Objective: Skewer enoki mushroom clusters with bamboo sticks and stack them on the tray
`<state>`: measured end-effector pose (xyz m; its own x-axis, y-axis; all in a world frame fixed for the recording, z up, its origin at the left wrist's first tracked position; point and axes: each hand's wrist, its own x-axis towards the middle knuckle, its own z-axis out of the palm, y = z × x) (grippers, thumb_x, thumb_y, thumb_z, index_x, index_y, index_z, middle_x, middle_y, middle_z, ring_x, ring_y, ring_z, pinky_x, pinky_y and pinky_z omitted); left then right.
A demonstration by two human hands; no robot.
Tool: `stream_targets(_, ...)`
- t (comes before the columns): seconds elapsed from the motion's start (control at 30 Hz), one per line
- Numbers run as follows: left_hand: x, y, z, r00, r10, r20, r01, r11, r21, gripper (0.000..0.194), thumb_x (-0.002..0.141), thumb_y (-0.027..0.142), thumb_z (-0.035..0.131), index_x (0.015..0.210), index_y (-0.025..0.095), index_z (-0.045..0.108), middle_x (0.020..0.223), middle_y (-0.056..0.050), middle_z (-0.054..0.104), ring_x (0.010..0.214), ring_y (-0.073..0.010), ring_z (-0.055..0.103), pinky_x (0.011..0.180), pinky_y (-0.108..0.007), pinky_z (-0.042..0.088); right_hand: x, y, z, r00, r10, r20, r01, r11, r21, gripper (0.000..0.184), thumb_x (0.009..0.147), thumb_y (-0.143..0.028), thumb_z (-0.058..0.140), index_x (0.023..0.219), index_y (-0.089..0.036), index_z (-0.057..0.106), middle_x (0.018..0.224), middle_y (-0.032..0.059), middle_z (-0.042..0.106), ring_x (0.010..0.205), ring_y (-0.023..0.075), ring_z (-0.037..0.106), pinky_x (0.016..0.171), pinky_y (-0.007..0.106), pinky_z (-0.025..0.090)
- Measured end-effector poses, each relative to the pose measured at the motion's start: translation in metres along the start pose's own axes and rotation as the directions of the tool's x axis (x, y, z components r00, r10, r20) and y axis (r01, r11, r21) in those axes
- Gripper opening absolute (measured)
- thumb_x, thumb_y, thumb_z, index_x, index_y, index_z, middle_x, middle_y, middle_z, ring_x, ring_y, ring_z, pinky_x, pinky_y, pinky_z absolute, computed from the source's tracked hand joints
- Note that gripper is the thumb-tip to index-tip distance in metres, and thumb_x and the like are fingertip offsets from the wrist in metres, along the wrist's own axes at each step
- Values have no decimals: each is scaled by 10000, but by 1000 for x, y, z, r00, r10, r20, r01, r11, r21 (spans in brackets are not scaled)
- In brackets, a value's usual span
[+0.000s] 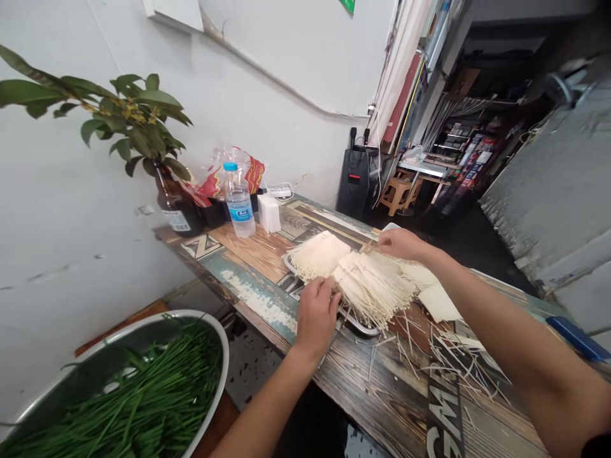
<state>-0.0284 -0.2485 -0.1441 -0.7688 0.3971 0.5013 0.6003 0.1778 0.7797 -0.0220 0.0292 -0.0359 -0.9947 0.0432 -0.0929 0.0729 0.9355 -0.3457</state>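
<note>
Bunches of pale enoki mushrooms (370, 283) lie fanned out in layers on a metal tray (365, 328) on the table. My left hand (316, 321) is at the tray's near edge, its fingers loosely bent and slightly apart, the tips against the mushroom heads. Across the pile, my right hand (400, 244) is above the far side with its fingers curled together. What they hold, if anything, is hidden. Below my right forearm lie a flat pale mushroom piece (438, 303) and loose enoki stems (465, 356).
A steel basin (220, 331) of green chives stands at lower left. On the patterned wooden table (258, 305) are a water bottle (240, 207), a white block-shaped thing (269, 213) and a brown bottle (176, 203) with leafy branches. A black speaker (356, 181) stands beyond.
</note>
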Motion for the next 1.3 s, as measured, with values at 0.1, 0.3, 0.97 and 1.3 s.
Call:
stream_targets(0.1,-1,-10,11,989,139,43,-139,990,-9,305,902,216,493,1171,236,634,1319,-126,556,1295,-286,441,1107,-482,312,6,-1,7,990,-139,-35,133,982,-138,288,743,-84,534,966,-182,689,1072,93,660,1069,239,548,943,385,388)
stream_targets(0.3,2,-19,17,994,63,88,-43,975,-218,284,895,228,513,1121,240,684,1355,-108,553,1297,-281,460,1131,-460,299,13,5,38,939,-342,-27,321,904,-284,211,804,-71,514,869,-178,684,985,61,678,999,196,572,900,360,416)
stream_targets(0.97,-2,-18,23,988,81,133,-72,995,-69,326,926,221,425,1168,212,644,1436,-141,466,1360,-292,387,1133,-492,291,24,14,45,904,-426,42,401,806,-435,158,923,-263,559,851,-135,617,861,17,630,843,156,603,789,350,487)
stream_targets(1.3,-4,-25,30,976,214,39,-216,975,50,328,928,170,421,1172,138,639,1377,-202,510,1295,-303,477,1061,-477,416,31,14,45,911,-412,12,377,823,-425,163,895,-195,568,1029,-134,639,1077,74,640,1088,221,551,952,445,407)
